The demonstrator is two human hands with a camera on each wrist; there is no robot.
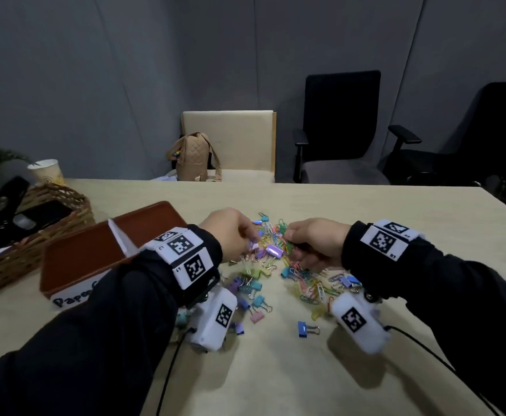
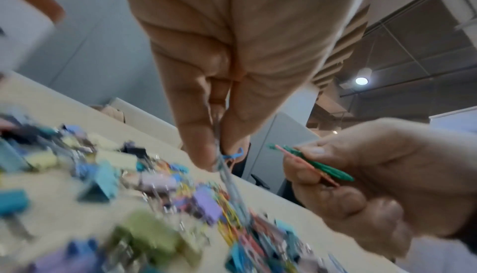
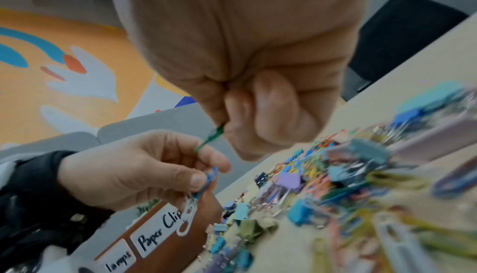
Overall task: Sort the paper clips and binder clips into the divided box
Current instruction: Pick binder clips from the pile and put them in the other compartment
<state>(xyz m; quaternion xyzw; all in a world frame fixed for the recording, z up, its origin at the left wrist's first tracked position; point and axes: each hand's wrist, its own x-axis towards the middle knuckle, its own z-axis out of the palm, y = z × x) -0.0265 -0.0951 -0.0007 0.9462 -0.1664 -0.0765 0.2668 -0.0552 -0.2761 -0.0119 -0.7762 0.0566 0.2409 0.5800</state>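
Loose blue binder clip [image 1: 306,328] nearest, alone on table [image 1: 275,379]. Beyond it, mixed clip pile [image 1: 275,274]. Left hand [image 1: 230,232] pinches linked paper clips [image 3: 204,185]; right hand [image 1: 315,241] pinches green paper clips [image 2: 320,167]. Risk: chain tangles, drags extra clips off pile. Divided box [image 1: 74,259] left, compartments look bare. Wicker basket [image 1: 35,235] crowds box; chairs [image 1: 342,121] beyond.

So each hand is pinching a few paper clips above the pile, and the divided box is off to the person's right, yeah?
Not quite. The divided box stands to the person's left, as the head view shows. The rest holds: the left hand and right hand each pinch paper clips above the pile.
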